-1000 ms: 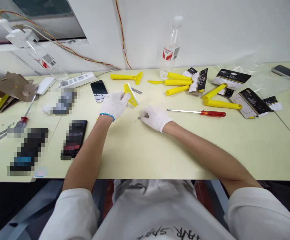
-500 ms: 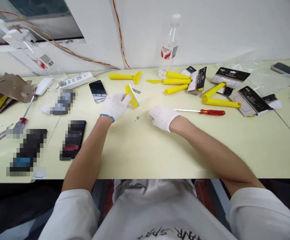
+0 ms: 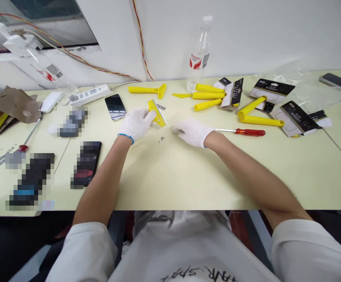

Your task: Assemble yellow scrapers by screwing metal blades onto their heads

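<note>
The gloved left hand (image 3: pixel 135 124) has its fingers closed on a yellow scraper head (image 3: pixel 156 116), held tilted over the desk (image 3: pixel 184 184). A flat metal blade (image 3: pixel 161 107) lies just behind it; small metal parts (image 3: pixel 162 138) lie nearer the person, between the hands. The gloved right hand (image 3: pixel 194 132) is apart from the scraper head, fingers curled; whether they grip anything cannot be told. A red-handled screwdriver (image 3: pixel 249 132) lies to its right.

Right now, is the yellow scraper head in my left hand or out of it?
In: the left hand is closed on one edge of the yellow scraper head.
</note>
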{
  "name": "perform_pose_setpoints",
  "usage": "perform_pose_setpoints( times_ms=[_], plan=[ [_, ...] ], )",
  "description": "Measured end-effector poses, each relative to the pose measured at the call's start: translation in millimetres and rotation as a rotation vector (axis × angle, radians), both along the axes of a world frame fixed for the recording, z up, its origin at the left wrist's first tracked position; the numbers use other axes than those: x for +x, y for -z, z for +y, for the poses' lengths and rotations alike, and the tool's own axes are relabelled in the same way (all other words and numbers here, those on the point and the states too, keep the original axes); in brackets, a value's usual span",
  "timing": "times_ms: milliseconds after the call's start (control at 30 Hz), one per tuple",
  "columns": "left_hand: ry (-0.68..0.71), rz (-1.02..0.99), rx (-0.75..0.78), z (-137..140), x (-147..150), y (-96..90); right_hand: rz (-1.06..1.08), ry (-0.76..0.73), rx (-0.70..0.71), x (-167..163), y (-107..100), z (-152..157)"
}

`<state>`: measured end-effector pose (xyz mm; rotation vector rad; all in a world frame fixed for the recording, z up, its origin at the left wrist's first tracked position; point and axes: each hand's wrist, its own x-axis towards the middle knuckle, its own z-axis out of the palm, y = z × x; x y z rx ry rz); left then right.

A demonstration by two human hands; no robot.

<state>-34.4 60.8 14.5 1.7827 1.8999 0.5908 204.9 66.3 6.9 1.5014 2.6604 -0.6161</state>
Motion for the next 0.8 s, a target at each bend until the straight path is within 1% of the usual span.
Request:
perform_pose_setpoints(
  times_ms=[67, 200, 433, 533, 667, 800],
  plan=[
    [0.012, -0.019, 0.012, 1, 0, 0.6, -0.015, -0.004, 0.016, 0, 1, 1],
    [0.039, -0.059, 0.018, 3, 0, 2.3, -0.013, 0.057, 0.033, -1, -1, 3],
    [0.037, -0.195, -0.048, -1, 0, 0.8, 0.056, 0.124, -0.038, 4, -8, 1],
    [0.025, -0.326, -0.076, 2, -4, 5.2, 0.113, 0.117, -0.013, 5, -8, 2],
    [0.021, -0.507, -0.147, 7, -8, 11.1, 0.183, 0.135, 0.009, 6, -3, 6],
    [0.061, -0.533, -0.205, 7, -9, 11.3, 0.298, 0.104, 0.037, 9, -3, 7]
  ],
)
